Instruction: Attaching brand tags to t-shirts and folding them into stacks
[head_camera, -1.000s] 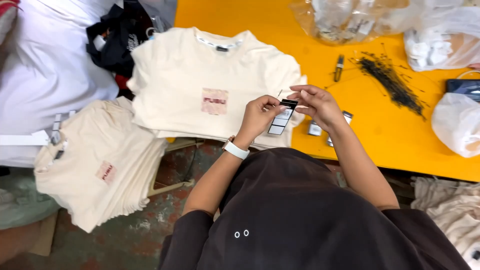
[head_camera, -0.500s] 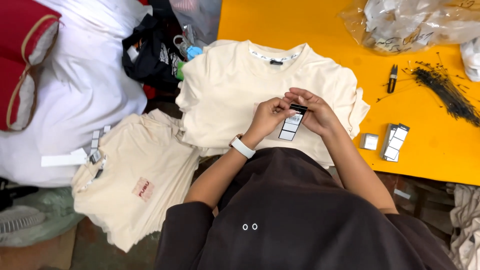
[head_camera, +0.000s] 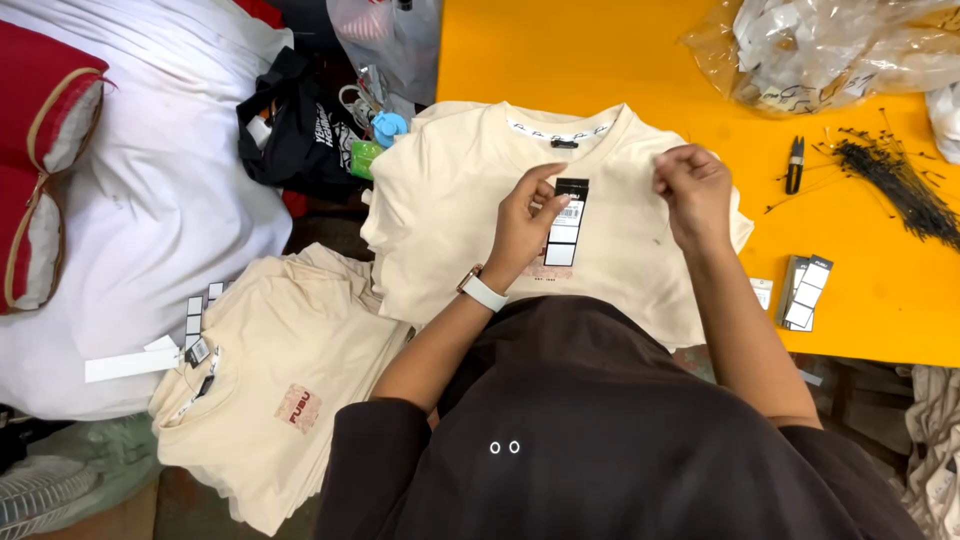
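Note:
My left hand (head_camera: 525, 222) pinches a narrow black-and-white paper hang tag (head_camera: 566, 222) and holds it upright over a cream T-shirt (head_camera: 470, 190) that lies flat on the orange table (head_camera: 560, 50). My right hand (head_camera: 694, 192) hovers over the shirt's right shoulder, apart from the tag, with its fingertips pinched together; what they pinch is too small to see. A white watch sits on my left wrist.
A stack of hang tags (head_camera: 804, 291) lies at the table's near edge. Small black snips (head_camera: 794, 163) and a heap of black tag strings (head_camera: 895, 180) lie to the right, clear plastic bags (head_camera: 830, 50) behind. A pile of tagged cream shirts (head_camera: 270, 380) rests low on the left, beside a white bundle (head_camera: 160, 200).
Both hands were together on the tag; now my right hand has drawn away to the right while my left keeps the tag. The view has shifted left.

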